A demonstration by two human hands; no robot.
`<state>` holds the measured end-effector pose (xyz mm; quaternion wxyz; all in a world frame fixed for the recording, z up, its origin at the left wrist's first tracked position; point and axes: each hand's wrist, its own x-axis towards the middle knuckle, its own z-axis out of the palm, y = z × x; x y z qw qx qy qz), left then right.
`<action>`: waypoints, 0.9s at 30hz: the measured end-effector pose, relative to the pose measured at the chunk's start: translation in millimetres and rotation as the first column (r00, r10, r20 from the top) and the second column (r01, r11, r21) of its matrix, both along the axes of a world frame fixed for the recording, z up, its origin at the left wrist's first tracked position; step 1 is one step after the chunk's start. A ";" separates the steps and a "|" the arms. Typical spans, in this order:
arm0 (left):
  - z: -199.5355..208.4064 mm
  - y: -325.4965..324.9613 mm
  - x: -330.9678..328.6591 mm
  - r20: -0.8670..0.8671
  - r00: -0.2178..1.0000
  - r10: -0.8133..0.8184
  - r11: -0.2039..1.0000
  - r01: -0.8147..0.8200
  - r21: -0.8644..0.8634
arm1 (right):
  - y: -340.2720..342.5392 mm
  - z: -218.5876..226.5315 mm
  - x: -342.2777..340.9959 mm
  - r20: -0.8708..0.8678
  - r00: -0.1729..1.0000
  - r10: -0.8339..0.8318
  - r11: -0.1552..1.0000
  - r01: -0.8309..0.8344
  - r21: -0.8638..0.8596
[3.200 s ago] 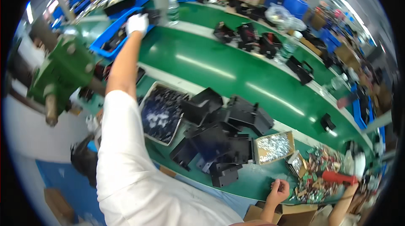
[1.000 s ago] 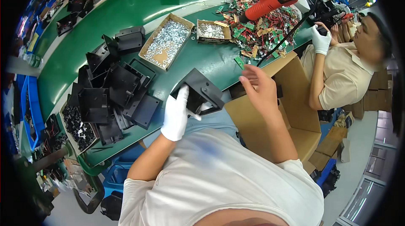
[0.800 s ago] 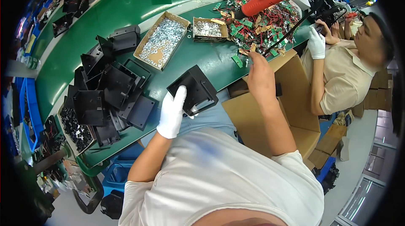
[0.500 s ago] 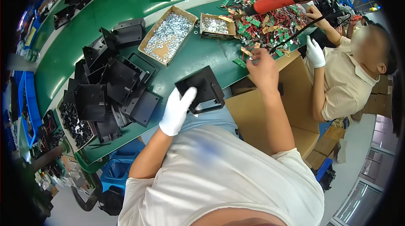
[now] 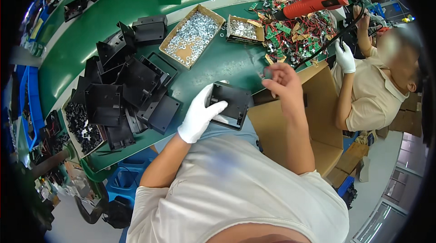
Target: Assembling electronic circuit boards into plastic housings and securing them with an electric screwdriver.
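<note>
We look down over a white shirt (image 5: 250,184). Just beyond it, at the near edge of a green table (image 5: 188,81), our gloved left hand (image 5: 199,115) holds a black case (image 5: 235,102). The grip is firm on the case's left side: the thumb lies inside, the other fingers mostly hidden behind the wall. We judge that this hold keeps the open face toward us and the right side free.

To the right, apart from the case, our bare right hand (image 5: 288,85) hangs by an open cardboard box (image 5: 320,152). Its thumb and forefinger nearly meet around a small dark piece (image 5: 267,73), too blurred to identify; the other fingers curl loosely. Going without a glove probably helps with such small pieces.

Farther in, a pile of black cases (image 5: 141,77) sits left, a tray of washers (image 5: 181,53) in the middle, and a heap of wired circuit boards (image 5: 295,39) right, likely spread so each hand reaches its own side. A red power tool (image 5: 313,5) rests above the heap. On the far right sits another person, one hand in a white glove (image 5: 346,60).

Compared with half a second ago, our right hand has drawn back from the heap's near edge toward the case, and the case has turned to show its inside more squarely.
</note>
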<state>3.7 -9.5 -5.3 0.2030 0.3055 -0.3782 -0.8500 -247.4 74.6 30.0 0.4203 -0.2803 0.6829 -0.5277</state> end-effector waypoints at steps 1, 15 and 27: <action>-0.5 -1.2 -0.3 0.003 1.000 0.000 1.000 0.000 -0.001 | -2.3 2.8 0.9 0.003 1.000 0.000 1.000 0.000 -0.001; 5.4 -7.7 -14.2 0.173 0.947 0.272 0.961 -0.256 -0.109 | 1.4 -22.4 26.1 0.700 0.698 0.150 0.976 0.007 -0.216; 20.6 -11.4 -9.7 0.112 0.859 0.499 0.597 -0.248 -0.763 | 3.2 32.0 42.7 0.558 0.830 0.015 0.986 0.081 -0.146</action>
